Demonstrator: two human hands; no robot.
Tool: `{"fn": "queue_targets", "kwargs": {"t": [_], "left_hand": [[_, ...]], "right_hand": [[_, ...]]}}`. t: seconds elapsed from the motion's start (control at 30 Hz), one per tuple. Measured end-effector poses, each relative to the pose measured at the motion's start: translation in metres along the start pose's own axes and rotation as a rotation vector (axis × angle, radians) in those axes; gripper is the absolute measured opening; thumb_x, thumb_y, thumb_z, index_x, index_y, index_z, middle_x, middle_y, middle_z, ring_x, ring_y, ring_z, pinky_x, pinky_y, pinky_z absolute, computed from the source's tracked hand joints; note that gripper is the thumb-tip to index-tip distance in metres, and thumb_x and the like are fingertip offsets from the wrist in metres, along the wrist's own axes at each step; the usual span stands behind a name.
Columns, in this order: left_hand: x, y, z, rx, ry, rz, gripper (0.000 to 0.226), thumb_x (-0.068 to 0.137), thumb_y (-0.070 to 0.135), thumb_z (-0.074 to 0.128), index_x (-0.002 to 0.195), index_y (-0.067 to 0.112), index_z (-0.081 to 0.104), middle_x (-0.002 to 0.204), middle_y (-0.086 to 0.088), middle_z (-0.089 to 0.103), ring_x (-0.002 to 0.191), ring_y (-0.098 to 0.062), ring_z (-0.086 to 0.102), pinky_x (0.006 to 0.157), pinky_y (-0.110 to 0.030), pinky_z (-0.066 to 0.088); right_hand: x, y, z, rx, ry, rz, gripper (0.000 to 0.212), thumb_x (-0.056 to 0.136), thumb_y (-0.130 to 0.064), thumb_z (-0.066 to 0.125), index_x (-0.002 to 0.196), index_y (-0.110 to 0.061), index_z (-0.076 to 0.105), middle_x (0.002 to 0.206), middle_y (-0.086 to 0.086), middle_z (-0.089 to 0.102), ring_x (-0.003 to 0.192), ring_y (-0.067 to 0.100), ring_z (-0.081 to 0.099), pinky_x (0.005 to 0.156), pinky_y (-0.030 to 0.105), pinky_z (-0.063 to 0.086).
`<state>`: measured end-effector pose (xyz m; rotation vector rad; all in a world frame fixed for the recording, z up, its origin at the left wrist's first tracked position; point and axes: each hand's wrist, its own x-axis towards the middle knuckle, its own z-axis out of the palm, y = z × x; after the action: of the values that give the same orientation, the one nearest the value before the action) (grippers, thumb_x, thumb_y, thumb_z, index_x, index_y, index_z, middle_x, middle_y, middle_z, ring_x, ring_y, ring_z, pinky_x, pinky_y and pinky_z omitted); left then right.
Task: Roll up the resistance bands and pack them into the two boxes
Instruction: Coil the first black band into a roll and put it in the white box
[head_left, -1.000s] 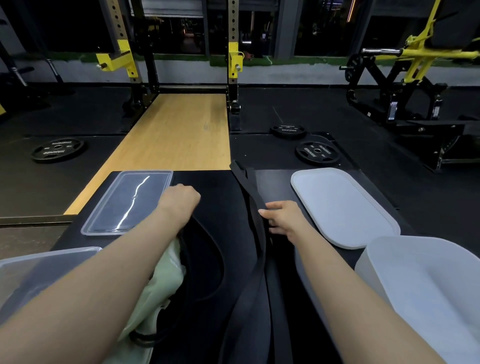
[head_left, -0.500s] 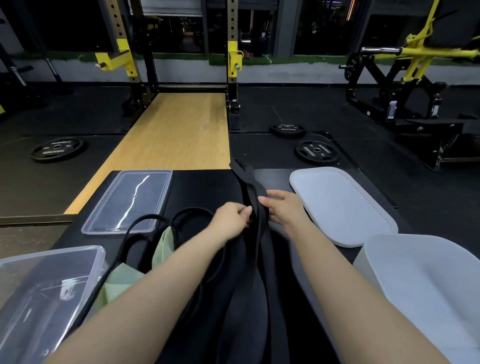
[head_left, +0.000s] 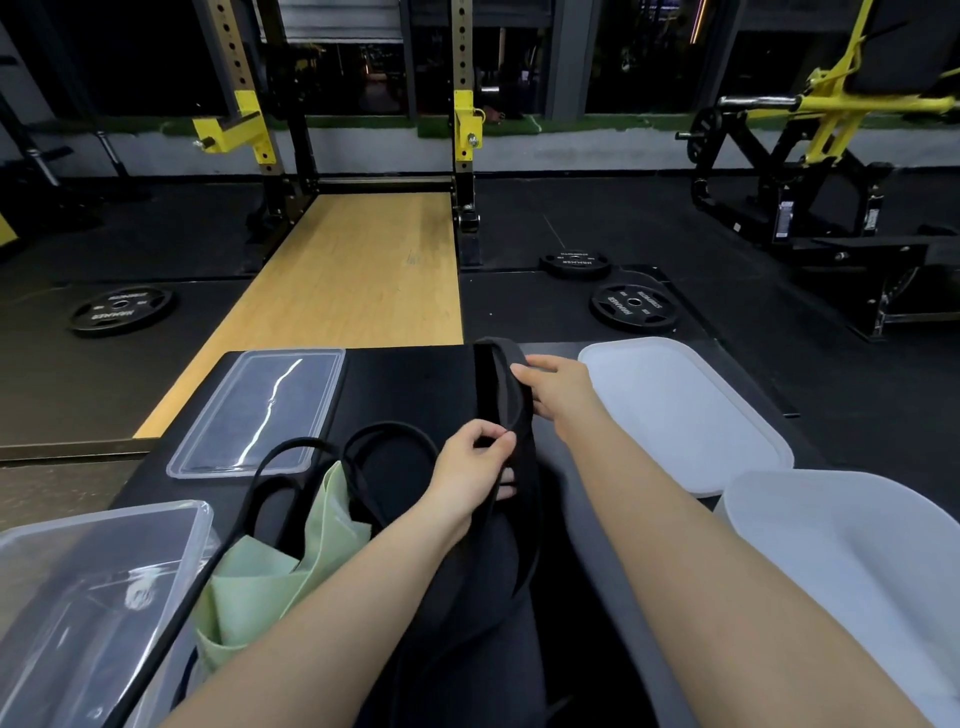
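Left hand (head_left: 475, 460) pinched the wide black band (head_left: 511, 410) mid-bench (head_left: 410, 384); right hand (head_left: 556, 387) curled over its far loop, likely squaring the end to start a roll. 2 open boxes, clear (head_left: 78, 582) and white (head_left: 852, 561), waited alongside.

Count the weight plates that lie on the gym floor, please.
3: one weight plate far left of the wooden platform, two right of it, the nearer and the farther. More may be hidden.
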<state>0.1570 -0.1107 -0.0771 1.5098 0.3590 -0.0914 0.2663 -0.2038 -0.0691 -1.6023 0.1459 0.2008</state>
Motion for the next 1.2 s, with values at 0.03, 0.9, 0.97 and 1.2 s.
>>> {"fn": "queue_targets", "kwargs": {"t": [0.03, 0.9, 0.97, 1.2], "left_hand": [[0.002, -0.001, 0.001, -0.054, 0.006, -0.028, 0.011, 0.096, 0.019, 0.051, 0.097, 0.010, 0.057, 0.092, -0.013, 0.064, 0.080, -0.024, 0.065, 0.080, -0.040, 0.057], [0.095, 0.008, 0.001, -0.383, 0.185, -0.199, 0.021, 0.091, 0.010, 0.060, 0.108, 0.000, 0.065, 0.102, -0.015, 0.068, 0.091, -0.024, 0.066, 0.082, -0.036, 0.055], [0.098, 0.006, 0.000, -0.366, 0.181, -0.168, 0.021, 0.089, 0.009, 0.061, 0.109, 0.005, 0.067, 0.109, -0.016, 0.068, 0.101, -0.027, 0.065, 0.092, -0.039, 0.052], [0.103, 0.003, 0.007, -0.395, 0.245, -0.111, 0.019, 0.081, 0.009, 0.072, 0.100, 0.010, 0.071, 0.107, -0.011, 0.069, 0.105, -0.026, 0.064, 0.095, -0.040, 0.051]], "right_hand": [[0.000, 0.002, 0.000, -0.001, -0.032, 0.018, 0.036, 0.087, -0.014, 0.066, 0.122, -0.008, 0.059, 0.114, 0.014, 0.066, 0.097, 0.026, 0.066, 0.087, 0.039, 0.055], [0.008, 0.034, 0.003, -0.028, -0.015, 0.046, 0.025, 0.083, -0.004, 0.070, 0.107, -0.004, 0.069, 0.098, 0.012, 0.070, 0.079, 0.019, 0.069, 0.062, 0.020, 0.056], [0.007, 0.034, 0.002, 0.014, -0.074, 0.056, 0.019, 0.087, -0.004, 0.064, 0.105, -0.003, 0.069, 0.101, 0.014, 0.071, 0.084, 0.020, 0.070, 0.064, 0.021, 0.056], [-0.006, 0.033, -0.007, -0.096, -0.154, 0.056, 0.029, 0.082, -0.028, 0.073, 0.101, -0.008, 0.065, 0.095, 0.004, 0.068, 0.082, 0.012, 0.067, 0.063, 0.023, 0.054]]}}
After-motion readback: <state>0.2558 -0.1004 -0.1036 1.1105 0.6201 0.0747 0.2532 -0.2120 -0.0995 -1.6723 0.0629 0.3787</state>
